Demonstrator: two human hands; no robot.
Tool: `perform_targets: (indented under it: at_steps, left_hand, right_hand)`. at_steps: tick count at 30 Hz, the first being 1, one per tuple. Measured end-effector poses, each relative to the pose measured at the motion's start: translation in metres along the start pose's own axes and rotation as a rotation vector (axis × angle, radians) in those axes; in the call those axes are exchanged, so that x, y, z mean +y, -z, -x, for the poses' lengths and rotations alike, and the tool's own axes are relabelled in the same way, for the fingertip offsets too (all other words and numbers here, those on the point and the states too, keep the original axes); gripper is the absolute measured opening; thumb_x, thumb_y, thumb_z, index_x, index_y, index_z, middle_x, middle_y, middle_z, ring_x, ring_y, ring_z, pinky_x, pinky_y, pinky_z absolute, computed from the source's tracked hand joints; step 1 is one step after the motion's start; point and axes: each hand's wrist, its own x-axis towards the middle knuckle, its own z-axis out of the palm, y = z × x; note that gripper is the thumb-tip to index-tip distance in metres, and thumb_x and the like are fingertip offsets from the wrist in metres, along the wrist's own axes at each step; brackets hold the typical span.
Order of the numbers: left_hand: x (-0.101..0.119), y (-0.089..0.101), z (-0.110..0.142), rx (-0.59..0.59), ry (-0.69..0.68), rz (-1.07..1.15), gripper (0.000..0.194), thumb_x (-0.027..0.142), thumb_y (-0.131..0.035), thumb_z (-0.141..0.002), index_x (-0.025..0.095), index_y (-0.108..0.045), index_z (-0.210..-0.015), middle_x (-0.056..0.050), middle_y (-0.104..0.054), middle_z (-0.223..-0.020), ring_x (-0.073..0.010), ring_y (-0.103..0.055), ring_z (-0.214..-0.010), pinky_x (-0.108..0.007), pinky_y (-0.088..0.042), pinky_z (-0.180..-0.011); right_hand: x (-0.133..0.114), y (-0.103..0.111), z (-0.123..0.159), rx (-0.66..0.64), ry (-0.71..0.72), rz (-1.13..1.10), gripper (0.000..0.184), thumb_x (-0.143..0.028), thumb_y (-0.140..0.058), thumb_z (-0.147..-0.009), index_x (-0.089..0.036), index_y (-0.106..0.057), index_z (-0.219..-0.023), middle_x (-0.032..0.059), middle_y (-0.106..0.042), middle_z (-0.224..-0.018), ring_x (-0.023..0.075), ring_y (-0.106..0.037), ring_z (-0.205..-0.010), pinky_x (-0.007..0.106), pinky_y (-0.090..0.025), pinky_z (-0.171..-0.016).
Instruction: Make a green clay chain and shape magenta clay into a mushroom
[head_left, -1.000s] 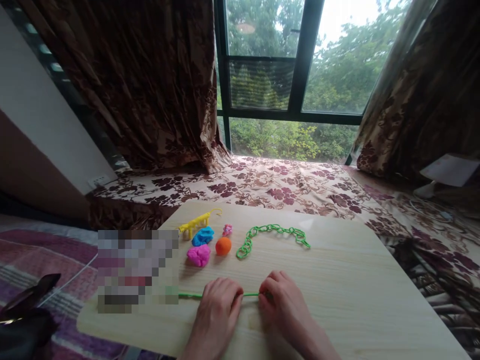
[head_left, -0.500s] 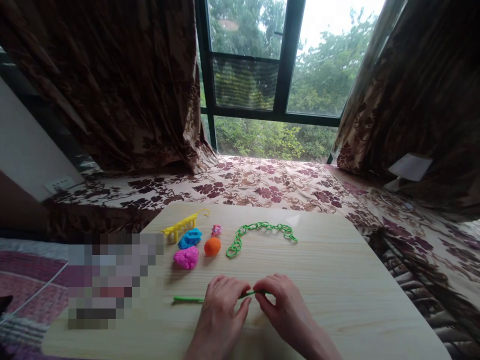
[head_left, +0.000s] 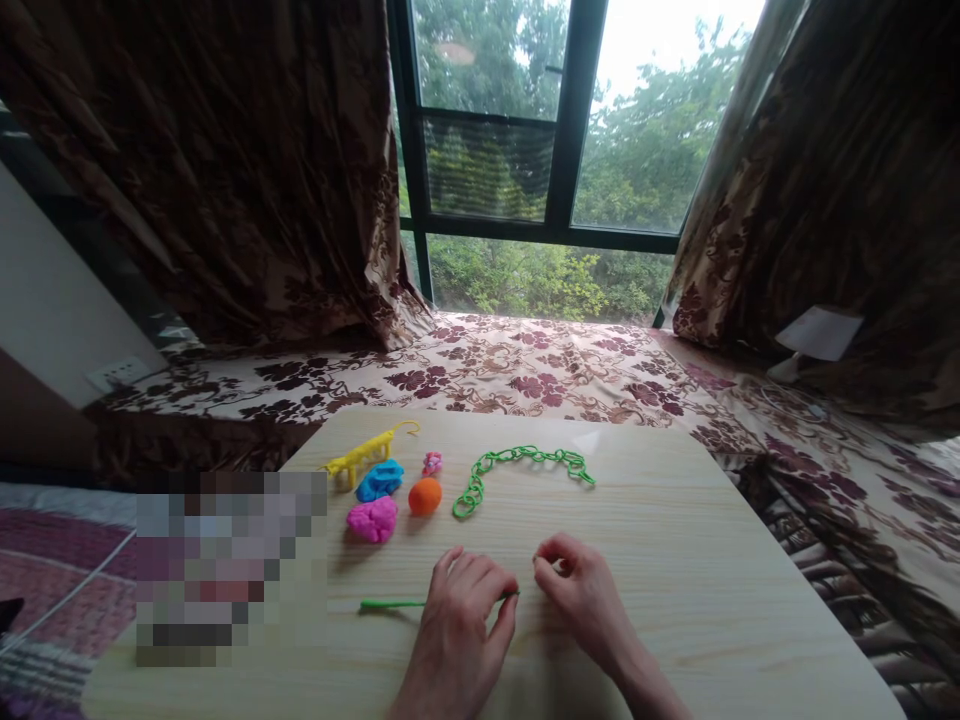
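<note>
A thin green roll of modelling clay (head_left: 391,604) lies near the front of the table, passing under my left hand (head_left: 466,622). The left thumb and fingertips pinch it close to its right end. Just to the right, my right hand (head_left: 581,590) is closed in a pinch, apart from the roll; whatever those fingers hold, if anything, is hidden. Beyond both hands rests a curved chain of green clay links (head_left: 478,482). To its left are an orange ball (head_left: 425,497), a magenta lump (head_left: 373,520), a blue lump (head_left: 380,481) and a small pink piece (head_left: 432,463).
A yellow clay piece with short legs and a thin curled tail (head_left: 364,456) lies at the table's back left. The pale wooden table (head_left: 712,590) stands before a flowered window seat (head_left: 540,365). A blurred patch (head_left: 232,560) covers the left side.
My right hand has come away from the green roll and shifted to the right. The left hand, with the roll, has slid slightly right.
</note>
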Motion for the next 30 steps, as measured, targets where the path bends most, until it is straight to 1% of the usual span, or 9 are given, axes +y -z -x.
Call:
perform_targets:
  at_steps: [4,6,8,12,15,17,20,24,30]
  left_hand:
    - [0.000,-0.008,-0.006,-0.032,0.011,-0.024,0.019,0.014,-0.050,-0.076,0.025,-0.063,-0.084,-0.002,-0.059,-0.082,-0.0186,-0.053,-0.084,-0.042,-0.034,-0.089]
    - [0.000,-0.011,-0.010,-0.060,0.017,-0.018,0.023,0.015,-0.052,-0.075,0.026,-0.063,-0.093,-0.003,-0.060,-0.084,-0.0197,-0.053,-0.085,-0.043,-0.035,-0.089]
    - [0.002,-0.012,-0.013,-0.038,0.024,0.012,0.025,0.018,-0.053,-0.076,0.025,-0.061,-0.099,-0.004,-0.061,-0.088,-0.0207,-0.053,-0.088,-0.043,-0.035,-0.089]
    - [0.015,-0.006,-0.017,0.053,0.105,0.180,0.023,0.027,-0.047,-0.083,0.024,-0.059,-0.102,-0.005,-0.061,-0.096,-0.0193,-0.053,-0.094,-0.037,-0.039,-0.087]
    - [0.029,-0.004,-0.018,0.029,0.160,0.275,0.024,0.033,-0.049,-0.082,0.025,-0.058,-0.103,-0.002,-0.063,-0.091,-0.0174,-0.055,-0.091,-0.033,-0.042,-0.084]
    - [0.034,-0.007,-0.019,0.006,0.166,0.276,0.020,0.034,-0.052,-0.081,0.025,-0.061,-0.096,0.000,-0.063,-0.083,-0.0167,-0.057,-0.083,-0.033,-0.043,-0.082]
    - [0.032,-0.012,-0.018,0.012,0.184,0.277,0.017,0.033,-0.048,-0.082,0.024,-0.063,-0.083,0.001,-0.063,-0.074,-0.0151,-0.057,-0.075,-0.032,-0.044,-0.080]
    - [0.023,-0.017,-0.014,0.094,0.240,0.300,0.028,0.034,-0.055,-0.077,0.024,-0.059,-0.104,-0.001,-0.064,-0.084,-0.0156,-0.059,-0.080,-0.029,-0.047,-0.077]
    - [0.018,-0.016,-0.013,0.109,0.180,0.315,0.017,0.029,-0.052,-0.080,0.023,-0.063,-0.092,0.000,-0.065,-0.082,-0.0152,-0.059,-0.080,-0.028,-0.047,-0.076]
  right_hand:
    - [0.014,0.031,-0.014,0.085,-0.096,-0.337,0.016,-0.032,-0.060,-0.074,-0.018,-0.066,-0.077,0.0035,-0.060,-0.081,0.0163,-0.052,-0.074,0.024,-0.039,-0.061]
    - [0.018,0.043,-0.016,0.114,-0.166,-0.461,0.023,-0.036,-0.062,-0.073,-0.017,-0.067,-0.085,0.0025,-0.059,-0.073,0.0141,-0.049,-0.066,0.024,-0.038,-0.059]
    - [0.020,0.049,-0.014,0.138,-0.208,-0.543,0.027,-0.038,-0.064,-0.072,-0.016,-0.067,-0.088,0.0012,-0.057,-0.066,0.0120,-0.045,-0.059,0.024,-0.036,-0.056]
    - [0.015,0.045,-0.006,0.162,-0.210,-0.592,0.026,-0.036,-0.065,-0.072,-0.015,-0.067,-0.087,0.0016,-0.058,-0.069,0.0116,-0.045,-0.062,0.024,-0.036,-0.057]
    - [0.007,0.038,-0.002,0.150,-0.190,-0.621,0.023,-0.033,-0.066,-0.072,-0.016,-0.066,-0.087,0.0021,-0.060,-0.072,0.0118,-0.047,-0.065,0.023,-0.037,-0.060]
    - [0.002,0.034,0.000,0.125,-0.181,-0.650,0.022,-0.032,-0.066,-0.072,-0.016,-0.066,-0.086,0.0021,-0.061,-0.072,0.0117,-0.048,-0.066,0.023,-0.038,-0.060]
    - [-0.001,0.032,0.002,0.100,-0.187,-0.664,0.020,-0.032,-0.066,-0.072,-0.016,-0.066,-0.085,0.0026,-0.062,-0.073,0.0114,-0.049,-0.065,0.022,-0.038,-0.059]
    - [-0.002,0.031,0.004,0.091,-0.195,-0.665,0.020,-0.032,-0.066,-0.071,-0.015,-0.066,-0.083,0.0028,-0.063,-0.073,0.0115,-0.051,-0.064,0.022,-0.040,-0.059]
    - [0.001,0.033,0.004,0.102,-0.186,-0.666,0.021,-0.031,-0.064,-0.073,-0.015,-0.065,-0.087,0.0042,-0.064,-0.075,0.0125,-0.053,-0.065,0.023,-0.042,-0.060]
